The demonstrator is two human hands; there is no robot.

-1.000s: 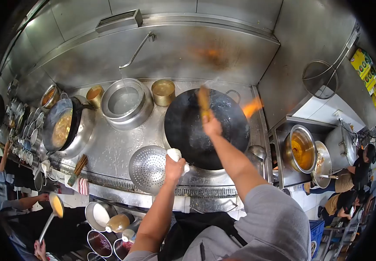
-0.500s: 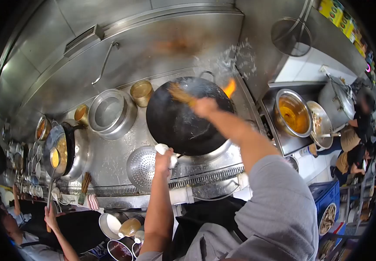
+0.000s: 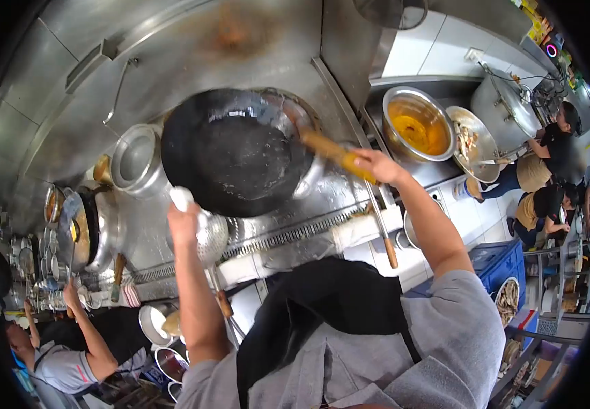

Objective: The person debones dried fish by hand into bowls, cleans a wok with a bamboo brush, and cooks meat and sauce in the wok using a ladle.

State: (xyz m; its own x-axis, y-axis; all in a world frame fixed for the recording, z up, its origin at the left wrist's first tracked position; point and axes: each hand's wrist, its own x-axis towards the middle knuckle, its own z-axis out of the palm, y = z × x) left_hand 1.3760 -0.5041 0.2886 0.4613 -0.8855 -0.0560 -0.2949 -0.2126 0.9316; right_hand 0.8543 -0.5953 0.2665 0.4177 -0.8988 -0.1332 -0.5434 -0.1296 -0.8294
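A large black wok [image 3: 240,157], tilted with some liquid inside, sits over the stove at the centre. At its lower left edge, my left hand [image 3: 183,221] is closed on a white cloth [image 3: 182,198]. My right hand [image 3: 380,167] grips the yellow handle end of a bamboo brush [image 3: 329,147], to the right of the wok; the brush's far tip is blurred near the wok's right side. Below the wok, partly behind my left hand, lies a perforated metal skimmer [image 3: 212,238].
Nested metal pots [image 3: 135,160] stand left of the wok. At the right are a steel bowl of orange liquid [image 3: 418,126] and a bowl with a ladle [image 3: 476,143]. A co-worker [image 3: 70,365] holds a ladle at another wok, lower left; more people are at the right.
The view has turned. The wok has shifted left and tilted with my left hand. My right hand has moved the brush from over the wok to its right. The flame is gone from sight.
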